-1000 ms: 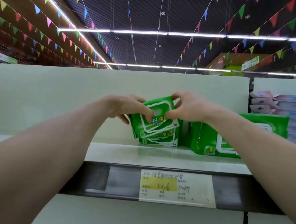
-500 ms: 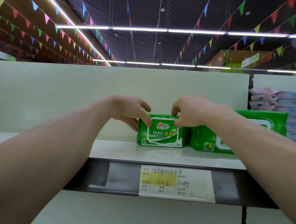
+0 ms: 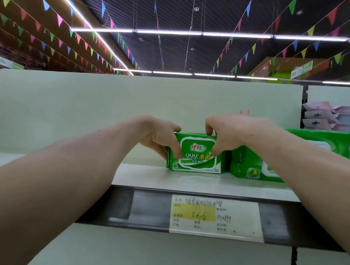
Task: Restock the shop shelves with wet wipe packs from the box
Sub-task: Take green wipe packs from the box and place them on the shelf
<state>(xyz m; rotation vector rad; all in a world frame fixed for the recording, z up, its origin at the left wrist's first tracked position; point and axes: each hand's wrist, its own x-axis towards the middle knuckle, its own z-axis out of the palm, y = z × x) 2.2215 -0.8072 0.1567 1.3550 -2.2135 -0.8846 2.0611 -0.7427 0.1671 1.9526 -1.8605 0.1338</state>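
A small green wet wipe pack stands upright on the top shelf, its printed face toward me. My left hand grips its left end, thumb across the front. My right hand holds its upper right corner, fingers curled over the top edge. A second pack may stand behind it, hidden. To the right a larger green wipe pack lies on the same shelf, partly covered by my right forearm. The box is out of view.
A price label sits on the shelf's dark front rail. The pale back panel rises behind the shelf. Stacked pink and blue packs fill the neighbouring bay at right. The shelf stretches bare to the left of the small pack.
The small pack was tilted in the air between my hands; it now stands upright and square on the shelf. Both hands have stayed on it and come lower.
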